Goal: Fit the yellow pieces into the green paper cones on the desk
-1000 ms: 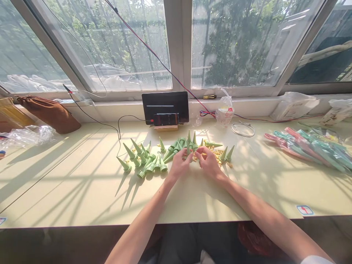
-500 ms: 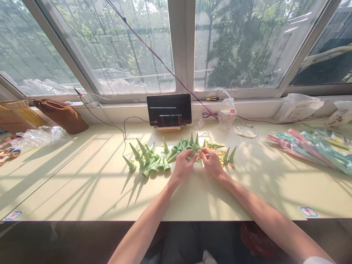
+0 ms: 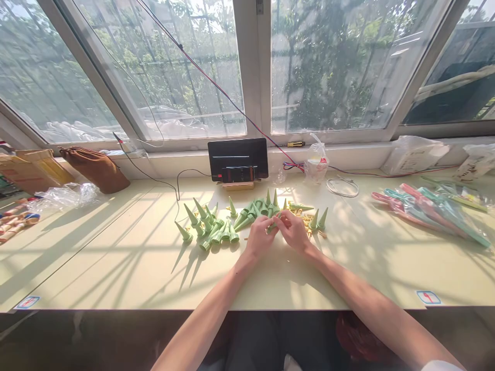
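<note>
Over the middle of the table, my left hand (image 3: 262,235) is closed on a green cone-shaped spike (image 3: 271,226), which is partly hidden by the fingers. Against it, my right hand (image 3: 293,229) pinches with its fingertips at the spike; what lies between them is too small to tell. Just beyond both hands lies a pile of green spikes (image 3: 253,210). To the left is another group of green spikes (image 3: 204,221), some standing on their wide ends and others lying down. Small yellow pieces (image 3: 308,220) are scattered by my right hand, near two upright spikes (image 3: 318,220).
A black tablet (image 3: 237,152) with a phone in front leans at the windowsill. A plastic cup in a bag (image 3: 317,164) and a coiled white cable (image 3: 342,187) sit behind. Pink and teal bagged items (image 3: 429,206) lie right; a brown pouch (image 3: 96,170) stands left.
My hands have come together, and the spike in my left hand has tipped from upright to tilted toward my right fingertips. The view has shifted slightly.
</note>
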{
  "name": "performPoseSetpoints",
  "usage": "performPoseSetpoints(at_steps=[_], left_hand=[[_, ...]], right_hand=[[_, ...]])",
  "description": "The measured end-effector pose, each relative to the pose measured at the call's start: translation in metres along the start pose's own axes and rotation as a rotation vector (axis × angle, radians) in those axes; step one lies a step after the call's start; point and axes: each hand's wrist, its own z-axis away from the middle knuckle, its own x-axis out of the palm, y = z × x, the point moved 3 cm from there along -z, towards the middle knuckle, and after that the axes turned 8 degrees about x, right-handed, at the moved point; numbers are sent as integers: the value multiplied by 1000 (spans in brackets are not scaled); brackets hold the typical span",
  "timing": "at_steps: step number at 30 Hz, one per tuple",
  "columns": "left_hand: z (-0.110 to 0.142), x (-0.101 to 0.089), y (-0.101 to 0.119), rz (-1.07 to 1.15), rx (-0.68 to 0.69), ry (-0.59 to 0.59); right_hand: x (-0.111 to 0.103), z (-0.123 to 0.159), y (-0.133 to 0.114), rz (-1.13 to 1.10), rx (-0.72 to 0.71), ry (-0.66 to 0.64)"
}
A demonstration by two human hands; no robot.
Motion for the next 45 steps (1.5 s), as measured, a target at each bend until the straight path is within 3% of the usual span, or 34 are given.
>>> performPoseSetpoints(at_steps=[15,22,25,31,37,40,45], left_hand=[[7,0,0,4,65,-38],[23,-18,12,77,-39,-13],[31,-42,19,52,-33,71],[47,-120,16,-176,-106,595],[74,-179,-6,-406,-192,893],[76,-201,-20,-494,-235,937],[59,-224,-41,-662,-239,844]], right_hand=[[5,-3,2,39,-28,22],[3,-4,2,-70,29,41],[2,-3,5,-56,49,28],[1,-1,9,-22,66,22],[-1,0,10,17,62,39],[0,1,13,-4,72,32],[0,1,15,2,79,47]])
